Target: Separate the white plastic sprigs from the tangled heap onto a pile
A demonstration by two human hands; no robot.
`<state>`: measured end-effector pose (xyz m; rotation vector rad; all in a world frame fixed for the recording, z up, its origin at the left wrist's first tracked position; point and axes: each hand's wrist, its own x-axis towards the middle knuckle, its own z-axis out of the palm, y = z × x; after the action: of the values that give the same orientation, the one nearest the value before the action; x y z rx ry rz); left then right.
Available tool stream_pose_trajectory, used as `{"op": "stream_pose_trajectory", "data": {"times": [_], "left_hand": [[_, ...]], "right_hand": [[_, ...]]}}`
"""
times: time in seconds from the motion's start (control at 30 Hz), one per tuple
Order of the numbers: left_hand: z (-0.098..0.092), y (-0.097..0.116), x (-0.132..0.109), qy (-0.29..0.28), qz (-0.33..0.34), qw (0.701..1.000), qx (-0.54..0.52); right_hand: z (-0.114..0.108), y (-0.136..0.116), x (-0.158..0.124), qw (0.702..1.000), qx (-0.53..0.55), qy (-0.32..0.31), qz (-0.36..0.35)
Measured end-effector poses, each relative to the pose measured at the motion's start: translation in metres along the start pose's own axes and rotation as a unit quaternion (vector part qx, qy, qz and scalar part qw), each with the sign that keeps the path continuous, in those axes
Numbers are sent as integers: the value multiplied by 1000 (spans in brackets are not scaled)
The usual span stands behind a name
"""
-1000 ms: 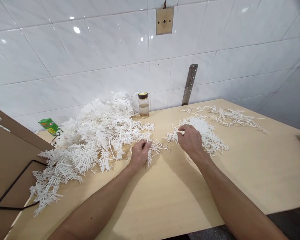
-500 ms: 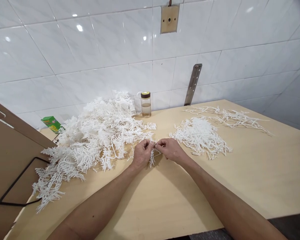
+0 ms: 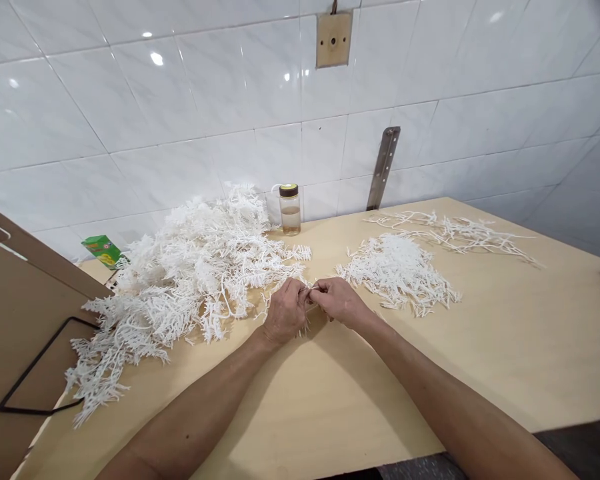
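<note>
My left hand (image 3: 286, 311) and my right hand (image 3: 341, 301) meet over the middle of the table, fingertips almost touching. Both pinch a thin white artificial sprig (image 3: 305, 327), most of it hidden behind the fingers. Left of them spreads a large heap of white, feathery artificial branches (image 3: 195, 260), its right edge close by my left hand. Just beyond my right hand lies a smaller pile of short white sprigs (image 3: 400, 270). Bare white stems (image 3: 460, 235) are strewn farther back on the right.
A lidded bottle (image 3: 291, 217) of liquid stands by the tiled wall. A metal ruler-like strip (image 3: 384, 170) leans there too. At the left are a cardboard box (image 3: 25, 353), a black wire frame (image 3: 27, 367) and a green packet (image 3: 103, 250). The wooden table (image 3: 540, 333) extends rightward.
Both hands have turned slightly and drawn closer together at the sprig, with less of it showing below the fingers. The piles have not changed; the view has shifted a little.
</note>
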<state>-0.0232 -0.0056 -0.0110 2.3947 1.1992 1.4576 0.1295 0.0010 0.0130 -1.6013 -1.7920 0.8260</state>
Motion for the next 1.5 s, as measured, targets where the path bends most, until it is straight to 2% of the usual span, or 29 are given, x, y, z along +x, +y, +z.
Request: {"op": "stream_pose_trajectory", "data": {"times": [0.1, 0.2, 0.27, 0.33, 0.47, 0.57, 0.8, 1.03, 1.17, 1.33, 1.5], "left_hand": [[-2, 8, 2, 7, -29, 998, -54], [-2, 14, 3, -24, -128, 983, -128], [0, 13, 2, -25, -197, 967, -162], [2, 11, 2, -10, -238, 953, -188], [5, 5, 2, 6, -273, 937, -220], [6, 5, 2, 11, -283, 932, -225], [7, 4, 1, 7, -279, 932, -230], [8, 0, 2, 13, -301, 921, -249], [10, -2, 3, 17, -313, 915, -253], [9, -1, 1, 17, -303, 925, -227], [4, 8, 3, 48, -263, 946, -184]], "right_hand": [[-1, 5, 3, 997, 45, 30, 52], [-5, 11, 5, 983, 174, 30, 55], [-9, 15, 6, 966, 257, 17, 36], [-12, 18, 6, 951, 307, -12, 20], [-12, 24, 6, 949, 309, -59, 21], [-6, 26, 6, 955, 288, -65, 7], [3, 12, 1, 969, 248, -3, -3], [6, 13, 1, 963, 270, -19, 8], [6, 14, 1, 970, 244, 4, -2], [6, 11, 1, 985, 167, 45, -10], [3, 15, 6, 986, 134, 80, 50]]}}
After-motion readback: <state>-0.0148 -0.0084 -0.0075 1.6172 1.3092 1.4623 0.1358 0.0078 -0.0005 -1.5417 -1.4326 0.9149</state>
